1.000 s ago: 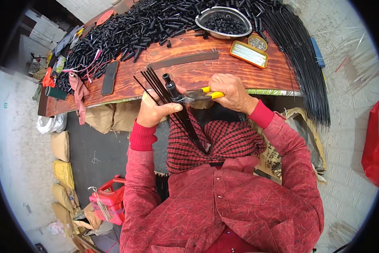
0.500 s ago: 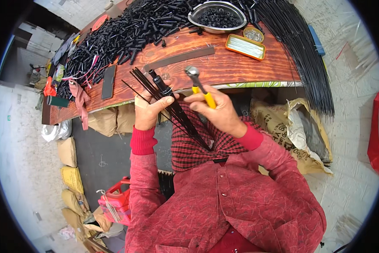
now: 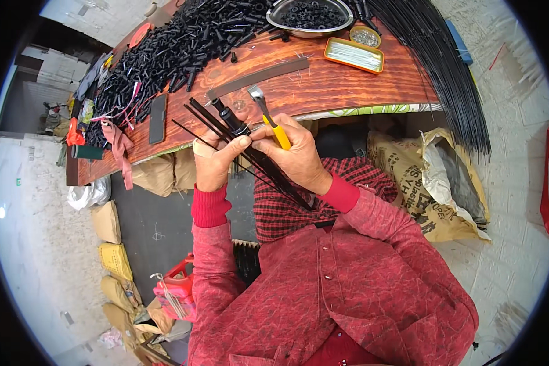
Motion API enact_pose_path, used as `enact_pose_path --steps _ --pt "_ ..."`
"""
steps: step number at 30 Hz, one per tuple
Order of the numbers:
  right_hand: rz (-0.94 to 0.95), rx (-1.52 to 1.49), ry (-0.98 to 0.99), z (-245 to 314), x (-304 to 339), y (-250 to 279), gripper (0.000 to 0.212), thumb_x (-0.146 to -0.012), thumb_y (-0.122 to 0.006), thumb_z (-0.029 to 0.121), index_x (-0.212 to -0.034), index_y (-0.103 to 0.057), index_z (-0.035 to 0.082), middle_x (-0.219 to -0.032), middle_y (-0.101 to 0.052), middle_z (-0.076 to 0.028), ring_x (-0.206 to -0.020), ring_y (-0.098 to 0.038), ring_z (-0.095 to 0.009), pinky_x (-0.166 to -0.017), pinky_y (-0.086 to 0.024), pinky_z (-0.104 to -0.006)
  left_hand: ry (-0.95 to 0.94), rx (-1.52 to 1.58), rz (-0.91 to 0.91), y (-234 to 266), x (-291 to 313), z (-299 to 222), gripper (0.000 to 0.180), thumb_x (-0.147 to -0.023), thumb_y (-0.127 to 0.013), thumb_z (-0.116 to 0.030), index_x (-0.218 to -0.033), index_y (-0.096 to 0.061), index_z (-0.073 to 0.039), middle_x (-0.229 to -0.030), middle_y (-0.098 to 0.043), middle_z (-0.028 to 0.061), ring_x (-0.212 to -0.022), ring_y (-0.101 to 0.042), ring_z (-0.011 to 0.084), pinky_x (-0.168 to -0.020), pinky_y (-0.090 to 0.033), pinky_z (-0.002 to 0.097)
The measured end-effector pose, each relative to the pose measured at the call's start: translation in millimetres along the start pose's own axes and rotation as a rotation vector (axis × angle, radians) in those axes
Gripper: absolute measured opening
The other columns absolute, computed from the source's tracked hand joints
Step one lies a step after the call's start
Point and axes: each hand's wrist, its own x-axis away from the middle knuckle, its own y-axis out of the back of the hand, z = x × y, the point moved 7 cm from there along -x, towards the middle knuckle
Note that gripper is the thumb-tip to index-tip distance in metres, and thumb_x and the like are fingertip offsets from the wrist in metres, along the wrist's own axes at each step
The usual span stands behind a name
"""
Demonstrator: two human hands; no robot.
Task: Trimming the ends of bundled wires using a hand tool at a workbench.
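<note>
My left hand is closed round a bundle of thin black rods, which slants from above the table's near edge down over my lap. A black ribbed tubular fitting sticks up among the rods, in the same grip by the thumb. My right hand holds pincers with yellow handles, their metal head pointing up and away. The thumb and fingertips of this hand meet the base of the fitting, close to my left thumb. Whatever is pinched there is too small to make out.
On the curved wooden table lie a heap of black tubular parts, a dark flat bar and a phone. A metal bowl and a yellow-rimmed tray of pale pins stand beyond. Long black rods overhang the right end. An open sack stands below.
My right hand has moved left and inward with the pincers, so its fingertips now reach the fitting. My left hand keeps its grip. The view has shifted slightly.
</note>
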Motion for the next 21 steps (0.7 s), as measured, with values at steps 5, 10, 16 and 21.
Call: enact_pose_path --steps 5,10,16,21 --pt "-0.029 0.024 -0.023 0.5 1.7 -0.4 0.011 -0.083 -0.071 0.003 -0.094 -0.071 0.004 -0.084 -0.055 0.000 -0.078 -0.053 -0.011 -0.070 -0.043 -0.0245 -0.022 -0.037 -0.008 -5.1 2.2 -10.3 0.039 -0.081 -0.075 -0.003 -0.118 -0.064 0.004 -0.103 -0.069 0.0085 -0.090 -0.064 0.0140 -0.084 -0.052 0.0283" --pt "-0.060 -0.220 -0.219 -10.9 8.7 -5.2 0.010 -0.085 -0.071 0.005 -0.095 -0.070 0.003 -0.086 -0.058 0.003 -0.075 -0.051 -0.005 -0.067 -0.043 -0.0210 -0.007 -0.077 -0.006 -6.7 3.4 -13.6 0.040 -0.082 -0.074 -0.002 -0.119 -0.063 0.005 -0.103 -0.069 0.0110 -0.091 -0.066 0.0154 -0.085 -0.053 0.0286" --pt "-0.032 -0.318 -0.281 -14.0 15.9 -12.4 0.010 -0.087 -0.069 0.004 -0.097 -0.068 0.002 -0.089 -0.065 0.001 -0.080 -0.055 -0.004 -0.072 -0.046 -0.0204 -0.012 -0.130 0.003 -2.8 7.0 -11.9 0.039 -0.082 -0.072 -0.002 -0.119 -0.063 0.005 -0.101 -0.070 0.0113 -0.090 -0.066 0.0155 -0.084 -0.053 0.0278" --pt "-0.038 -0.315 -0.261 -14.8 18.1 -14.6 0.013 -0.087 -0.069 0.003 -0.099 -0.065 0.001 -0.094 -0.067 -0.001 -0.085 -0.058 -0.006 -0.078 -0.049 -0.0225 -0.019 -0.123 0.014 -9.9 8.0 -17.3 0.041 -0.081 -0.072 -0.003 -0.120 -0.062 0.004 -0.101 -0.070 0.0102 -0.087 -0.066 0.0144 -0.080 -0.054 0.0273"
